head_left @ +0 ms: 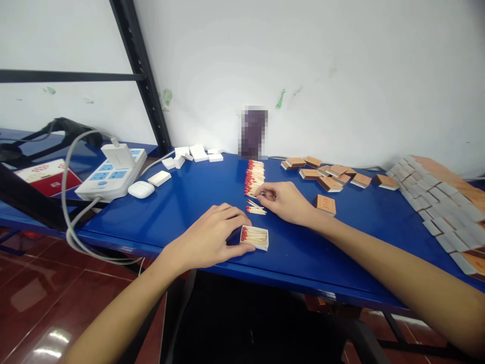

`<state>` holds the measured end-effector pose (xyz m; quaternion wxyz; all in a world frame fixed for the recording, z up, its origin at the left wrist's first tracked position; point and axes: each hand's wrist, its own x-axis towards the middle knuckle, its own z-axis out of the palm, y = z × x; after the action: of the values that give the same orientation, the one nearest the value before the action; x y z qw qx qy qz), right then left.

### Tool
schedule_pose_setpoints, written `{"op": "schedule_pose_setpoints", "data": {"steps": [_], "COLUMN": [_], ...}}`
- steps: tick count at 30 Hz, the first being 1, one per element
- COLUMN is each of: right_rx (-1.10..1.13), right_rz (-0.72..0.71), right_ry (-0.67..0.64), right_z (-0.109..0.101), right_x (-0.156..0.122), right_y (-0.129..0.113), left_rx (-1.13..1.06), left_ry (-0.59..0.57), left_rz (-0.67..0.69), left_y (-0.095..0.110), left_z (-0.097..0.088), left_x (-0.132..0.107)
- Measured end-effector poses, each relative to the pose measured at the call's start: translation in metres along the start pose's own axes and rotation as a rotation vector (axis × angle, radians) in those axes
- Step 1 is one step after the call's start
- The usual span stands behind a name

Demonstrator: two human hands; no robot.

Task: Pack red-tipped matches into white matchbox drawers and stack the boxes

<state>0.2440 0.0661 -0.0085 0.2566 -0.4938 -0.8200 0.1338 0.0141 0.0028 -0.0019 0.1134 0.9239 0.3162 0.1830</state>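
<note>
The left hand (215, 236), at the centre of the frame, curls round the left end of a small white tray (262, 247) of matches, thumb along its near side and index finger by its far corner. The right hand (285, 201), just right of centre, has thumb and index fingertips drawn narrow at the near end of a match pile (254, 177); whether a match is between them I cannot tell. The tray lies below and slightly left of those fingertips, a short way apart, its long axis running across the frame, with the red heads toward its left end. The pile's matches lie mostly crosswise too, heads left, while the pile as a whole stretches away up the frame. A few loose matches (256, 208) lie between pile and tray, nearer the right hand. Beyond the right wrist sits a single matchbox (326, 203), with scattered boxes (338, 171) above it and stacked ones (447, 207) at the far right. White trays (199, 152) lie upper left of centre, and a power strip (108, 177) sits farther left on the blue table (197, 197).
</note>
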Motion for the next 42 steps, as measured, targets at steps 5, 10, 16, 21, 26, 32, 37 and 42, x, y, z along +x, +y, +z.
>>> {"op": "schedule_pose_setpoints", "data": {"steps": [5, 10, 16, 21, 26, 32, 37, 42], "right_rx": [-0.017, 0.031, 0.113, 0.090, 0.065, 0.039, 0.038, 0.039], "right_rz": [0.007, 0.001, -0.090, -0.107, -0.075, -0.038, -0.035, 0.002], "right_ry": [0.003, -0.034, -0.162, -0.144, -0.113, -0.074, -0.108, -0.069], "right_z": [0.001, -0.004, -0.011, -0.008, -0.004, -0.002, -0.004, -0.002], "right_x": [0.001, -0.002, -0.010, -0.011, -0.008, -0.006, -0.008, -0.007], "right_y": [0.000, -0.001, -0.002, 0.000, 0.000, -0.003, -0.006, -0.005], "left_rx": [0.001, -0.001, -0.001, 0.001, 0.009, 0.009, 0.011, 0.013], "left_ry": [-0.007, 0.000, 0.002, -0.005, -0.011, -0.014, -0.017, -0.016], "left_rz": [-0.005, 0.004, 0.002, -0.004, -0.001, -0.004, -0.007, -0.010], "left_y": [0.000, 0.000, 0.000, 0.000, -0.001, -0.001, 0.000, -0.001], "left_z": [-0.001, 0.000, 0.000, 0.000, 0.000, 0.000, 0.000, 0.000], "left_x": [0.000, -0.001, -0.001, -0.001, -0.001, -0.001, -0.001, -0.001]}}
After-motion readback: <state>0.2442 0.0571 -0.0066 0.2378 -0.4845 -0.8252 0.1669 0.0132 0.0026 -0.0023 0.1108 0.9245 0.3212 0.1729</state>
